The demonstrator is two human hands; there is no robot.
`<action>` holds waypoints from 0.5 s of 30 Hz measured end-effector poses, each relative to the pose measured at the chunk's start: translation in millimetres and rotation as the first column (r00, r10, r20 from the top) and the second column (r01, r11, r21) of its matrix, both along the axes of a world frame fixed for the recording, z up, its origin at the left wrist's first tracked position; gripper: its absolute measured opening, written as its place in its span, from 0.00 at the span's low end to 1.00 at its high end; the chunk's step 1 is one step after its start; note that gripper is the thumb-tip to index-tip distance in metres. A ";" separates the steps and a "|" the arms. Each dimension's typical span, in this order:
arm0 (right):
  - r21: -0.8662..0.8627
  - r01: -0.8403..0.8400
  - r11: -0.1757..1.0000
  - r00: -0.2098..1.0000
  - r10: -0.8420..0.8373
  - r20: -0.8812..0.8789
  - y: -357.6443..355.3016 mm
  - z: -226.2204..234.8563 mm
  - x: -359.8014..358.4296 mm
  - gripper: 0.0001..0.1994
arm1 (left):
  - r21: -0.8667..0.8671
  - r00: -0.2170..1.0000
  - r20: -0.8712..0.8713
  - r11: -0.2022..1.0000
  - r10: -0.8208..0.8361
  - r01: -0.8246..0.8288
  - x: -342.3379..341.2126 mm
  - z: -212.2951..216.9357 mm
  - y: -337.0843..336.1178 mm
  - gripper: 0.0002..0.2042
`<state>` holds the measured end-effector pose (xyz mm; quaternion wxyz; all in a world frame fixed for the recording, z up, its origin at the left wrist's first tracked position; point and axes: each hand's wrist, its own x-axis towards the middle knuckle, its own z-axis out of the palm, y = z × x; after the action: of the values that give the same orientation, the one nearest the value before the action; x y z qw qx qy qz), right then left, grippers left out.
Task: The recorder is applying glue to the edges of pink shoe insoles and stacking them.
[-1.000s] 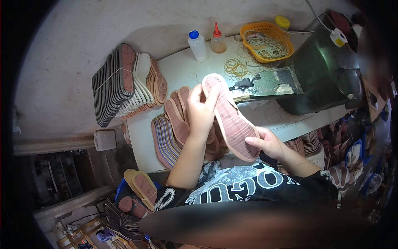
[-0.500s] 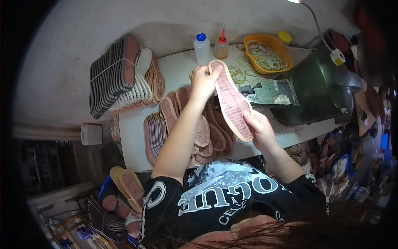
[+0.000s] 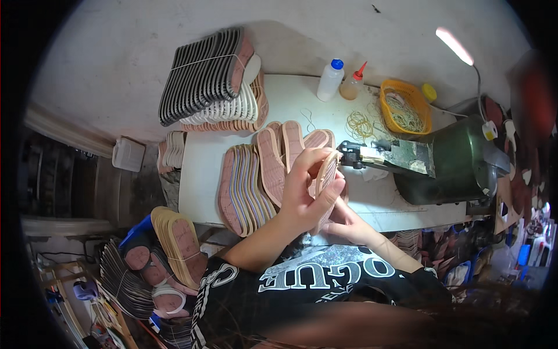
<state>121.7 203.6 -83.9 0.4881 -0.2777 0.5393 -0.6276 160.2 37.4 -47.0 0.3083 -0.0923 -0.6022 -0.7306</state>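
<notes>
A pinkish insole with a pale rim (image 3: 329, 173) stands on edge between my two hands, its far end against the small black head (image 3: 351, 155) of the green machine (image 3: 444, 163). My left hand (image 3: 308, 183) is closed round its left side, the thumb on the face. Lower down, my right hand (image 3: 344, 224) grips the near end, partly hidden behind the insole and the left hand. Just left of my hands, loose insoles (image 3: 270, 157) lie overlapping beside a row of insoles on edge (image 3: 247, 189).
Tied stacks of insoles (image 3: 203, 75) stand at the table's back left. A white bottle with a blue cap (image 3: 331, 81), a red-tipped glue bottle (image 3: 352, 86) and an orange basket of rubber bands (image 3: 406, 110) sit along the back. More insoles (image 3: 180, 244) lie below the table's left edge.
The insole has gone from lying face-up in my hands to standing on edge at the machine head. Both hands have come closer together and lower. The whole view has shifted.
</notes>
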 end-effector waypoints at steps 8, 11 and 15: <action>-0.020 0.098 0.995 0.995 -0.098 -0.018 -12.6 -3.7 9.8 0.33 | -0.263 0.930 0.085 0.909 0.356 -0.324 29.3 1.8 -61.1 0.29; 0.209 0.203 0.957 0.928 -0.120 -0.354 -48.7 18.0 -4.9 0.34 | -0.454 0.655 0.383 0.750 0.652 -0.481 45.4 -37.4 -118.2 0.33; 0.342 0.266 0.901 0.411 0.214 -0.886 -58.1 3.6 5.3 0.44 | -0.768 0.180 0.588 0.615 0.788 -0.179 106.8 -99.1 -156.9 0.32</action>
<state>126.9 145.5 -80.3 0.1543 -0.4487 0.8451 -0.2462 267.0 -119.6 -146.1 0.1143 0.4484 -0.8342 -0.3000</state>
